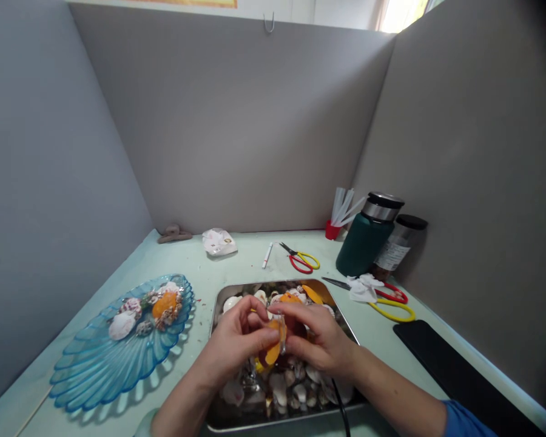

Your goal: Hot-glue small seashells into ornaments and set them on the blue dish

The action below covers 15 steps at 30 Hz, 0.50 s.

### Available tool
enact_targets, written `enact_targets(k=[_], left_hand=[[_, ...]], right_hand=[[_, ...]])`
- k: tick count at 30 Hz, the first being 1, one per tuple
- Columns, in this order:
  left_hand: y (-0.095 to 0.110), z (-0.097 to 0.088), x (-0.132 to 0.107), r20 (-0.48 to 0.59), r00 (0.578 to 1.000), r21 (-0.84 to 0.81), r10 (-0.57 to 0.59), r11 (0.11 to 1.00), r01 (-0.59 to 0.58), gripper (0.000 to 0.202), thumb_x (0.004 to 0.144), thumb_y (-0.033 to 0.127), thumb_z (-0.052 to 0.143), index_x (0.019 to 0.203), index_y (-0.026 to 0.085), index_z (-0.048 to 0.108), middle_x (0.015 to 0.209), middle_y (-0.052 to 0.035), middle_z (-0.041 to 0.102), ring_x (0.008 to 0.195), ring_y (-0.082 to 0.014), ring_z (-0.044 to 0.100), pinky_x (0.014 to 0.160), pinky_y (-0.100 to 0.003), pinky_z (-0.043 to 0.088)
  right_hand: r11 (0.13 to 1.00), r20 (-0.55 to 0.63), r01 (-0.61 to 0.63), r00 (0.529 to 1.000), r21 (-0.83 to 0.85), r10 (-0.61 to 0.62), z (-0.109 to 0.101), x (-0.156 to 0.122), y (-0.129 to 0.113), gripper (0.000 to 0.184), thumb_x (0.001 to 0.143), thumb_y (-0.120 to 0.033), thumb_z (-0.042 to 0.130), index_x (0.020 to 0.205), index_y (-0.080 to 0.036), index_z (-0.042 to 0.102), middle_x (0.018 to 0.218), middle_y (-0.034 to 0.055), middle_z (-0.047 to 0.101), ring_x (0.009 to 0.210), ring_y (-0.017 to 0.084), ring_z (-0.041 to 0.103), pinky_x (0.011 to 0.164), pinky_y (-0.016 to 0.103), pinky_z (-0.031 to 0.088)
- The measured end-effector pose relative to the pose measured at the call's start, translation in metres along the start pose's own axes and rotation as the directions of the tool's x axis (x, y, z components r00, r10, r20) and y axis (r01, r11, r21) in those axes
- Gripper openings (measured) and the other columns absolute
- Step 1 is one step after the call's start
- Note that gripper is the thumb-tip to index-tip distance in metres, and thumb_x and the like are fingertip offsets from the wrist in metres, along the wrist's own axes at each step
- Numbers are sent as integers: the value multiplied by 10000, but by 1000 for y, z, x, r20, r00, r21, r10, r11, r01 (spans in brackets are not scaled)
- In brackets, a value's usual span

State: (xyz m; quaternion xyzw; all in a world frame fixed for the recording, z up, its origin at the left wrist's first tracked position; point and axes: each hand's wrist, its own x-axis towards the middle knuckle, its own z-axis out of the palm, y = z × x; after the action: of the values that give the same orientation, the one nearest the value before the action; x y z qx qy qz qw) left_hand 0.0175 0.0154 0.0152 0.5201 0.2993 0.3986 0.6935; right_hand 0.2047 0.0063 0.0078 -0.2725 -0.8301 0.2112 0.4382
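Both my hands meet over a metal tray [218, 306] filled with several seashells. My left hand [234, 346] and my right hand [321, 340] are closed in pinches on the same orange shell [275, 346], held between their fingertips just above the tray. More orange and pale shells [295, 297] lie in the tray behind my fingers. To the left, a blue glass shell-shaped dish [113, 364] carries several shells, one of them orange [164, 303].
Grey partition walls enclose the pale green desk. At the back lie red-and-yellow scissors [303, 261], a white marker [267, 255], a crumpled wrapper [218, 241] and a red cup of white sticks [339, 215]. A green flask [368, 237], a jar [400, 246], second scissors [389, 300] and a black slab [446, 364] stand right.
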Motion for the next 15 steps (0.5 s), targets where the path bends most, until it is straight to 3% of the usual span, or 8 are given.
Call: enact_targets(k=[3, 8, 15], left_hand=[[0, 2, 1, 14, 1000, 20, 0, 1000, 0, 320, 645, 264, 776, 712, 184, 474, 617, 44, 620, 523, -79, 545, 496, -169, 413], [3, 2, 0, -9, 1000, 171, -9, 985, 10, 273, 602, 273, 800, 672, 137, 573, 627, 21, 605, 561, -82, 538, 528, -171, 423], [4, -2, -1, -170, 985, 108, 6, 994, 13, 178, 727, 246, 667, 871, 154, 617, 732, -16, 664, 554, -104, 570, 527, -208, 462]], right_hand=[[997, -7, -31, 999, 64, 32, -1, 1, -1, 312, 842, -383, 621, 1048, -150, 634, 655, 0, 577, 549, 123, 498, 532, 231, 379], [943, 2, -220, 974, 250, 226, -1, 2, -2, 265, 740, -416, 723, 722, -173, 619, 599, -27, 560, 528, 107, 471, 509, 212, 370], [895, -80, -336, 924, 295, 373, 0, 4, -3, 214, 774, -304, 667, 652, -171, 553, 611, -37, 514, 548, 96, 414, 516, 207, 337]])
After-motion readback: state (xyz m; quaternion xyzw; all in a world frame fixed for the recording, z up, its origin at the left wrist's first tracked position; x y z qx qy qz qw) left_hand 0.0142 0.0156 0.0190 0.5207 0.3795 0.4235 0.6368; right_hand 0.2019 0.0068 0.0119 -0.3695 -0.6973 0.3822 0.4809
